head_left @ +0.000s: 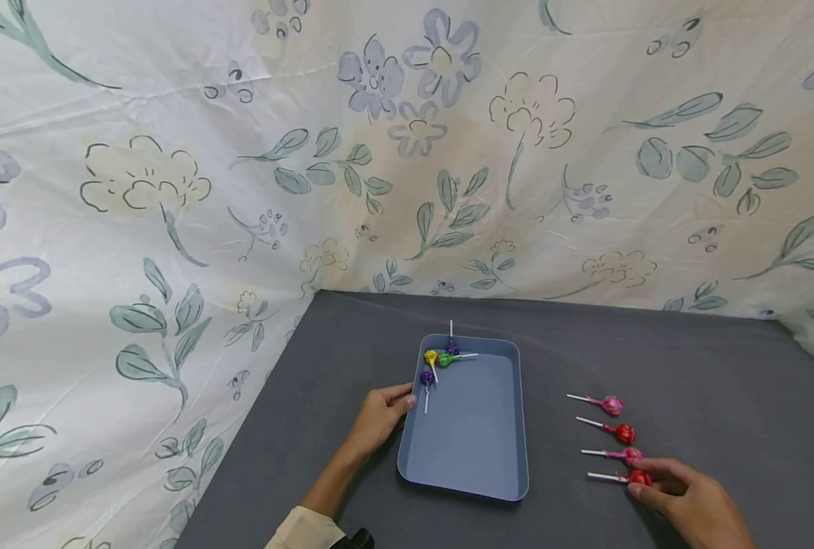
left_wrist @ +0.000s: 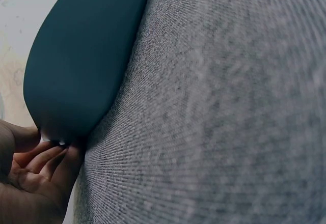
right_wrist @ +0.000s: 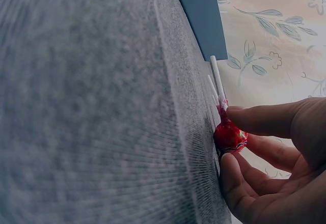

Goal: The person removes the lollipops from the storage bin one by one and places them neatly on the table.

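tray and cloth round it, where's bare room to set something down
Free: most of the tray, from its middle to its near end; the dark cloth between the tray's right wall and the lollipop row. Crowded: the tray's far left corner, holding four lollipops, and the row's near end, where the right hand pinches a red lollipop.

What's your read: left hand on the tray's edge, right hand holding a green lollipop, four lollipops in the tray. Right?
Colour's wrong: the right hand is holding a red lollipop, as the right wrist view shows. The rest stands: left hand on the edge of the tray, four lollipops in it.
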`<state>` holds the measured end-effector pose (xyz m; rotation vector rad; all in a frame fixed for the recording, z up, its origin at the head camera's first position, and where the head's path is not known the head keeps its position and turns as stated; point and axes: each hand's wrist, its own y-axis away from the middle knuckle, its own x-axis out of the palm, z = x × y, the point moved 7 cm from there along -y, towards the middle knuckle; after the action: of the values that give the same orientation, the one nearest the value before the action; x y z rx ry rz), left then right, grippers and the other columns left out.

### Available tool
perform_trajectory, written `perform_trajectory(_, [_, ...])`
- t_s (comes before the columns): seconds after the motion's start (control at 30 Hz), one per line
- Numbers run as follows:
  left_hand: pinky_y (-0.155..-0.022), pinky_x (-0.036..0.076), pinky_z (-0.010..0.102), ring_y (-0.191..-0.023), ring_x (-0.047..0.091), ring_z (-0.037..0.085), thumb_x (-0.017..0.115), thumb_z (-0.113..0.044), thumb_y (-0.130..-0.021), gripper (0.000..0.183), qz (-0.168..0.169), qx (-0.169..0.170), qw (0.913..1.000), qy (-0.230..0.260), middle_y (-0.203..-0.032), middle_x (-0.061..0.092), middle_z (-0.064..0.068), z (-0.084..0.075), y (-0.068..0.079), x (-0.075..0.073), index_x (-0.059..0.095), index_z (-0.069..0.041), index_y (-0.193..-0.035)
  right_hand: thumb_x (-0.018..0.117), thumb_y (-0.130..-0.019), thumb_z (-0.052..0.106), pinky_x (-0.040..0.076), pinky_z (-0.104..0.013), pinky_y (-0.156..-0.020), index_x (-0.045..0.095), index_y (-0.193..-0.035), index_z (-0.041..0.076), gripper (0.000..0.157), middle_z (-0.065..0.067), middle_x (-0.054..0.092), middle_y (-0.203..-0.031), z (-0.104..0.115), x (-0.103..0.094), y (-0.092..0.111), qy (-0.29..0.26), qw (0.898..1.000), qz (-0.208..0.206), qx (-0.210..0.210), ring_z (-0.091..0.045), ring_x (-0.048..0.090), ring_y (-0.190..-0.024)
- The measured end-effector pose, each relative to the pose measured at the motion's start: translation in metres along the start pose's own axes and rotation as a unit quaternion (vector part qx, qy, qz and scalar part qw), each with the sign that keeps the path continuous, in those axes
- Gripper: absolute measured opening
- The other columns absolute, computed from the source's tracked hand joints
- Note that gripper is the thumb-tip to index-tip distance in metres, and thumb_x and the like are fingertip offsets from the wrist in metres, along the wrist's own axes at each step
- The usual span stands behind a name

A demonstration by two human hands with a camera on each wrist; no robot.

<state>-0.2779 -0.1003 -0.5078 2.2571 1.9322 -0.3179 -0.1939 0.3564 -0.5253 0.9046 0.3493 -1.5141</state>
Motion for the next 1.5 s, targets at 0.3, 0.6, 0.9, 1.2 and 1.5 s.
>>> perform_trajectory(0.3, [-0.092, 0.063, 0.044, -0.119, 0.070, 0.037, 0.061, -0.008, -0.108, 0.037, 0.000, 0.000, 1.0000, 0.004, -0.132, 0.070, 0.028, 0.000, -0.001, 0.002, 0.063, 0.012, -0.139, 0.096, -0.073, 0.047, 0.051, -0.030, -0.063, 0.073, -0.128, 0.000, 0.076, -0.010, 0.080, -0.102, 0.000, -0.003, -0.002, -0.034, 0.999, -0.016, 0.030, -0.009, 0.067, -0.081])
perform_trajectory(0.6, [-0.092, 0.063, 0.046, -0.119, 0.070, 0.037, 0.061, -0.009, -0.108, 0.037, -0.003, -0.006, 1.0000, 0.002, -0.135, 0.069, 0.028, -0.003, 0.000, 0.003, 0.063, 0.010, -0.140, 0.093, -0.078, 0.051, 0.050, -0.030, -0.063, 0.070, -0.131, 0.001, 0.076, -0.016, 0.077, -0.112, 0.012, -0.012, -0.003, -0.020, 0.999, -0.018, 0.029, -0.028, 0.070, -0.097])
perform_trajectory(0.9, [-0.093, 0.063, 0.049, -0.121, 0.070, 0.039, 0.061, -0.009, -0.108, 0.038, -0.001, -0.005, 0.9999, 0.014, -0.135, 0.068, 0.028, -0.006, 0.001, 0.003, 0.062, 0.011, -0.141, 0.081, -0.084, 0.067, 0.047, -0.029, -0.069, 0.069, -0.136, 0.006, 0.081, -0.024, 0.071, -0.130, 0.034, -0.017, -0.001, -0.007, 1.000, -0.021, -0.002, -0.038, 0.065, -0.115])
perform_trajectory(1.2, [-0.091, 0.064, 0.047, -0.119, 0.071, 0.038, 0.061, -0.009, -0.108, 0.038, 0.000, -0.007, 1.0000, 0.006, -0.134, 0.069, 0.028, -0.004, 0.000, 0.003, 0.062, 0.011, -0.140, 0.082, -0.090, 0.054, 0.050, -0.024, -0.066, 0.073, -0.133, 0.015, 0.059, -0.002, 0.078, -0.111, 0.061, -0.018, 0.010, -0.014, 0.994, -0.046, -0.095, 0.012, 0.060, -0.088])
perform_trajectory(1.5, [-0.093, 0.063, 0.047, -0.120, 0.070, 0.038, 0.061, -0.009, -0.108, 0.038, -0.002, -0.007, 1.0000, -0.002, -0.135, 0.069, 0.028, -0.006, 0.001, 0.003, 0.063, 0.010, -0.140, 0.084, -0.092, 0.041, 0.055, -0.025, -0.064, 0.072, -0.133, 0.010, 0.052, -0.012, 0.077, -0.119, 0.086, -0.008, 0.013, -0.084, 0.986, -0.060, -0.129, 0.002, 0.067, -0.090])
